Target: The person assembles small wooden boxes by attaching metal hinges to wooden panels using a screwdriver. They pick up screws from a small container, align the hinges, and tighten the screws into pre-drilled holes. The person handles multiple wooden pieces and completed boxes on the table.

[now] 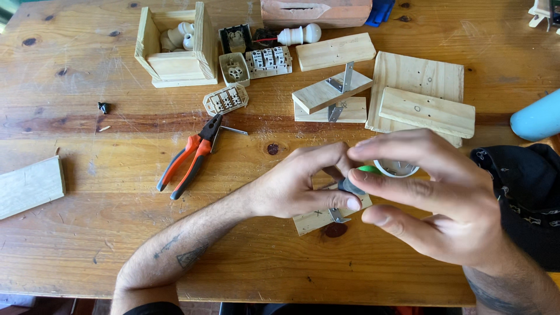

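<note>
A small dark grey part with a green tip (354, 184) is pinched between the right hand (434, 198) and left hand (297, 186), above a short wooden block with a metal bracket (326, 217) on the wooden desk (87, 192), orange-handled pliers (189, 157) lying near.

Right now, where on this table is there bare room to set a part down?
Bare wood lies left of the pliers, between the small black piece and the wood block at the left edge. The near edge below the left hand is bare too. The far middle, around the open wooden box and stacked boards, is crowded.
</note>
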